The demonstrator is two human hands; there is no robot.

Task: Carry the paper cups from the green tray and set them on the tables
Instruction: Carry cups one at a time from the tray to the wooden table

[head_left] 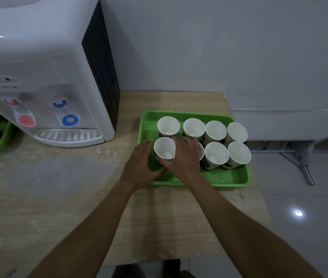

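Note:
A green tray (pixel 237 177) sits on the wooden table and holds several white paper cups in two rows. The front-left cup (pixel 165 149) stands upright between my two hands. My right hand (pixel 185 157) holds it, the thumb curved round its near side and the fingers reaching back between it and the neighbouring cup (pixel 201 151), which is mostly hidden. My left hand (pixel 139 163) lies just left of the cup over the tray's rim. Its fingers are straight and its thumb points at the cup's base.
A white water dispenser (pixel 45 77) fills the table's left half. A second green tray (pixel 0 143) with cups shows at the far left edge. The table (pixel 59 197) ends just right of the tray, above a tiled floor. A grey wall stands behind.

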